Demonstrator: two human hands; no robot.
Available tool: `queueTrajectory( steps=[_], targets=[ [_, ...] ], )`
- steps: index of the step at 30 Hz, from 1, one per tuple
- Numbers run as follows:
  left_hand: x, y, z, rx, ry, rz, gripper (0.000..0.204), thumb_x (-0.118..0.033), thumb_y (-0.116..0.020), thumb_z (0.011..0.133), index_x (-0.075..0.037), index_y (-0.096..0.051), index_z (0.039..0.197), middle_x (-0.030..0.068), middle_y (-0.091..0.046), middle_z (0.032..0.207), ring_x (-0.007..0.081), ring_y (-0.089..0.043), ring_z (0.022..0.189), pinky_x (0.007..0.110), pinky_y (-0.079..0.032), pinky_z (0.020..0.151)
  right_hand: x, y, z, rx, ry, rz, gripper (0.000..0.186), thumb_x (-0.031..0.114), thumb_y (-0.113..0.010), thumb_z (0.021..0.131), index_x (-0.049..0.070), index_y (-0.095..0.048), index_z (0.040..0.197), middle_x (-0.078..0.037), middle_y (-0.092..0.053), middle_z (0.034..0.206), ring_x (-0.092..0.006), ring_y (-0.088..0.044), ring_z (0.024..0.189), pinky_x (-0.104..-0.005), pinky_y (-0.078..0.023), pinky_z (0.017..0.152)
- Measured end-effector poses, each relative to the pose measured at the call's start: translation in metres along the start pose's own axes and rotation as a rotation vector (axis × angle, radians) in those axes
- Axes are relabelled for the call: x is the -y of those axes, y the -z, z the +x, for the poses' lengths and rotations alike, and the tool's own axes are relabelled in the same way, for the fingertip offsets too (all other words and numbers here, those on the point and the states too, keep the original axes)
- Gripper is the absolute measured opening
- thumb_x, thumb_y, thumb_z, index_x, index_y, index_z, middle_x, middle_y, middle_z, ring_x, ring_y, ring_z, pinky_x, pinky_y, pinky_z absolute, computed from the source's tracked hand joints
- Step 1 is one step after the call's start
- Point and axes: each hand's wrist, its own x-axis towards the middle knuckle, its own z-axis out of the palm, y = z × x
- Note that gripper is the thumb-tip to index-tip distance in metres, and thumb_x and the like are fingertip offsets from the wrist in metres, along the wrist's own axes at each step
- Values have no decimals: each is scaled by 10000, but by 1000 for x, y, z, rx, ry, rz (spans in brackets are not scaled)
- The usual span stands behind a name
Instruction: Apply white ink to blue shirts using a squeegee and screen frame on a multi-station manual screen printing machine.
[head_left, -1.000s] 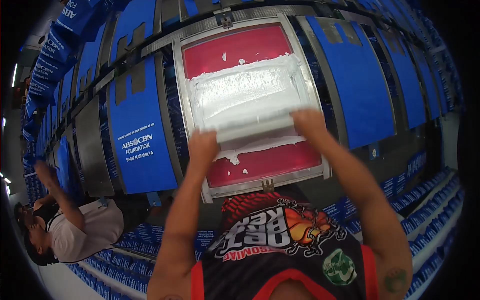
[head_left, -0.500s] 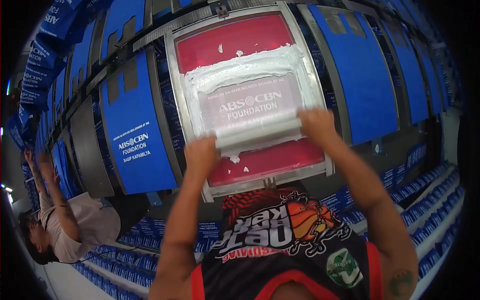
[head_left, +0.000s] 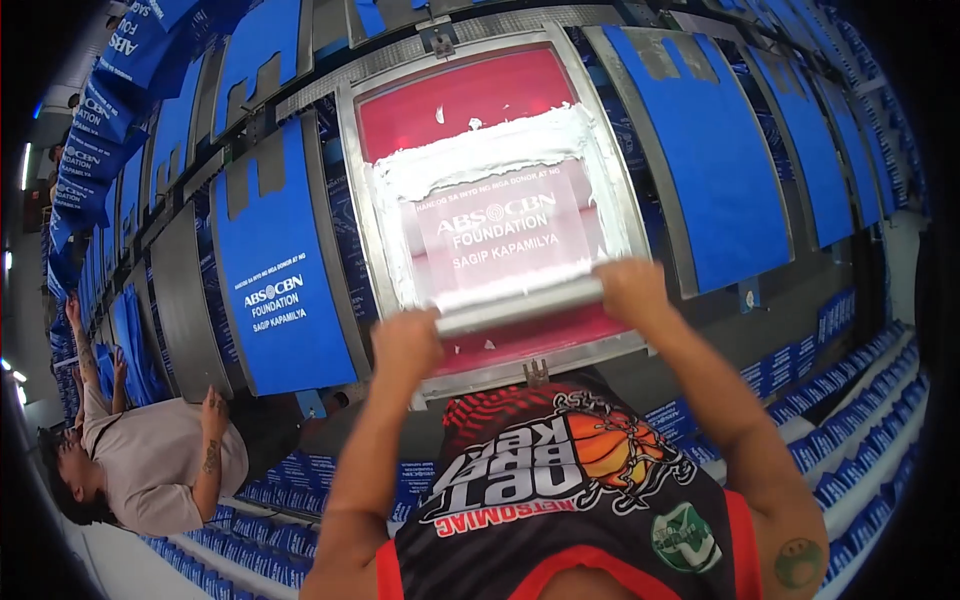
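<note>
Hands (head_left: 406,342) on squeegee (head_left: 520,306) near frame's lower edge (head_left: 480,377)

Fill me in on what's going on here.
A person's left hand and right hand grip opposite ends of a pale squeegee, across the lower part of a red screen in a metal frame. White paste lies thick above a lettered patch in the screen's middle. To the left is a blue piece with white print; beyond it is a co-worker in a light shirt.
</note>
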Motion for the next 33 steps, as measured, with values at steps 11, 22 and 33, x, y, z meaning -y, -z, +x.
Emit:
queueTrajectory(
  steps=[11, 22, 33],
  targets=[
    [50, 63, 189, -106, -47, 129, 393, -359, -745, 704, -116, -682, 1008, 140, -693, 807, 334, -673, 750, 448, -522, 683, -49, 20, 205, 113, 23, -253, 168, 172, -600, 764, 126, -662, 913, -128, -683, 795, -292, -680, 773, -435, -526, 635],
    [40, -8, 116, -190, 10, 71, 283, -169, -738, 618, -130, -675, 890, 105, -670, 789, 302, -660, 709, 457, -517, 620, -33, -19, 117, -62, -37, -159, 107, 145, -542, 797, 102, -628, 750, -119, -634, 654, -294, -642, 614, -423, -502, 535],
    [37, 77, 239, 91, 160, 238, 437, -327, -837, 576, -101, -710, 927, 135, -701, 922, 359, -662, 900, 435, -535, 789, -53, 29, 235, 276, -164, -184, 438, 261, -861, 558, 96, -674, 919, -104, -692, 944, -298, -666, 916, -415, -534, 783]
  ],
)
